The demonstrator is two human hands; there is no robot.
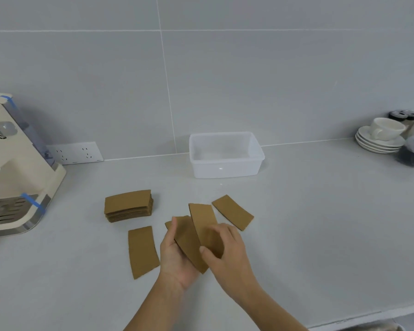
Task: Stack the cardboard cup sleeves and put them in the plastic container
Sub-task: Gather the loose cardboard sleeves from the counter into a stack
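**Sleeves being gathered in hand; box not yet loaded**

The left fingers [173,225] were curled up around the far edge of a sleeve [189,244], which lay across the upturned palm of the left hand [177,259]. That cupped hold appeared meant to make the palm a tray on which pieces could be squared. The right fingers [222,235] were closed over a second sleeve [202,218], thumb beneath and the rest on top, so the right hand [227,252] pinched it at its near end. This piece overlapped the first at an angle, not yet aligned; the pinch at one end would allow it to be swung into line.

Two loose sleeves lay flat on the table [320,211]: one [142,252] just left of the left hand, one [232,211] beyond the right hand. A finished stack [128,206] stood further left, edges fairly even, apart from the loose ones.

The box [225,156] stood open against the wall, well behind the work, and appeared empty. In my judgement stacking was well advanced and transfer had not begun.

A coffee machine [17,163] stood at far left; saucers with a cup [380,137] at far right.
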